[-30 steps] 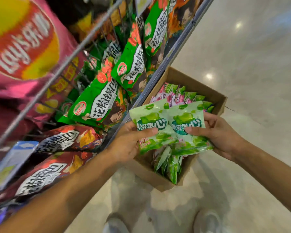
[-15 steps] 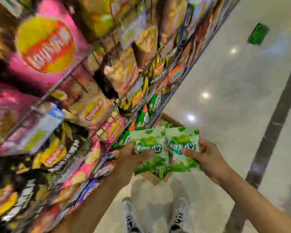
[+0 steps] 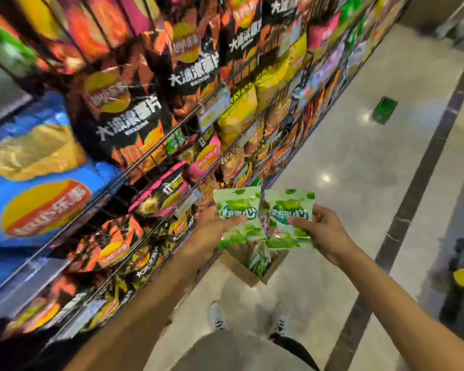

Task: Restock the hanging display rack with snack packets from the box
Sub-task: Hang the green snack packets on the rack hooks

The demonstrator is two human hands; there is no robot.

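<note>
Two light-green snack packets are held side by side at chest height above the box. My left hand (image 3: 210, 234) grips the left packet (image 3: 237, 212), thumb across its front. My right hand (image 3: 320, 231) pinches the right packet (image 3: 291, 218), with a pink packet edge showing between the two. The cardboard box (image 3: 245, 271) stands on the floor below them, mostly hidden, with green packets sticking out of it. The wire display rack (image 3: 172, 145) fills the left side, packed with chip bags.
A large blue chip bag (image 3: 38, 180) and black-and-orange bags (image 3: 129, 113) hang close on the left. My two shoes (image 3: 217, 315) stand on the shiny tiled floor by the box. A dark floor stripe (image 3: 402, 223) runs on the right, and a green object (image 3: 384, 109) lies further off.
I have straightened up and the view has risen from the box to the upper rack. Both hands lifted the two green packets well above the box, still held together.
</note>
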